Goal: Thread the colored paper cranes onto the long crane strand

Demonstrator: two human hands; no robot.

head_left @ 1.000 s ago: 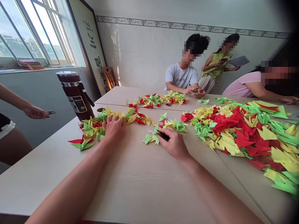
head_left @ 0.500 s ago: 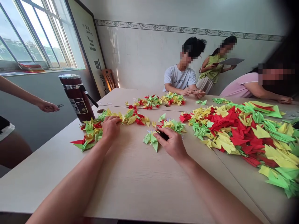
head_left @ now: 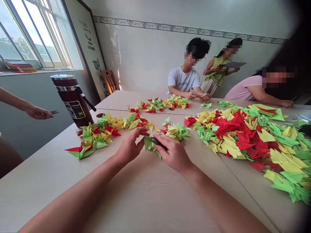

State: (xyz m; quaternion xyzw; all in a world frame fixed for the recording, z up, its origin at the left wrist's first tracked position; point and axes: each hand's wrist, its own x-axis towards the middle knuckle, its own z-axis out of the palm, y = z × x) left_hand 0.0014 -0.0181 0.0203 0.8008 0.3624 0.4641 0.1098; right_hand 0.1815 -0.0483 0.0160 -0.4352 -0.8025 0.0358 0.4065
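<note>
My right hand (head_left: 173, 152) is closed on a dark-handled tool (head_left: 159, 142) whose tip points left at a green folded paper piece (head_left: 147, 143). Beside that piece is my left hand (head_left: 132, 144), its thumb and fingers curled close to the paper; whether it grips the paper is unclear. Just behind my hands runs a curved string of red, yellow and green paper cranes (head_left: 107, 127), ending at the left near a dark red flask. A smaller cluster of cranes (head_left: 178, 129) lies behind my right hand.
The dark red flask (head_left: 73, 102) stands at the table's left edge. A large heap of folded paper (head_left: 247, 136) covers the right side. Another crane row (head_left: 157, 104) lies farther back. Several people are around the table; one hand (head_left: 40, 112) at left holds small snips.
My left hand has left the crane string and moved right, up to the green paper and the tool. My right hand has shifted slightly left. The view has turned a little.
</note>
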